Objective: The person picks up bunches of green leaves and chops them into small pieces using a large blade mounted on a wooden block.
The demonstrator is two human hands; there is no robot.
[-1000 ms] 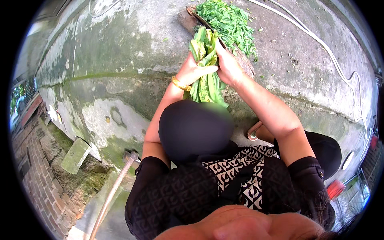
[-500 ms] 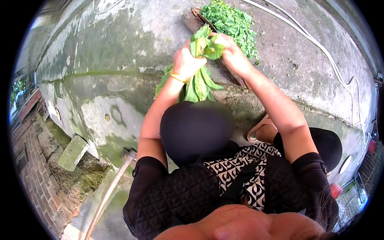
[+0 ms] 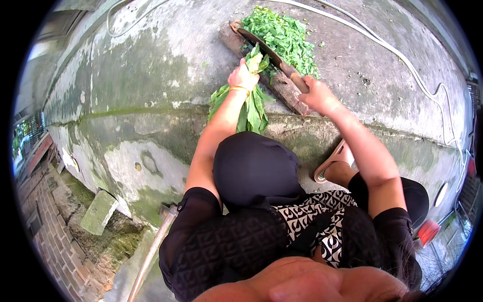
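My left hand is closed around a bunch of large green leaves. The leaf tops stick up above the fist, against the wooden block, while the rest hangs toward my knee. In my right hand is the wooden handle of a long dark knife with a hooked tip. Its blade lies slantwise along the block, just to the right of the bunch's upper end. Beyond the blade is a heap of chopped greens on the concrete.
A pale hose curves across the concrete at the upper right. The slab ends in a step edge in front of my knees. My sandalled foot stands below it. A wooden-handled tool leans at lower left, near a loose stone block.
My right hand has let go of the leaves, moved right and nearer, and taken the knife by its handle. My left hand still grips the bunch, slightly lower.
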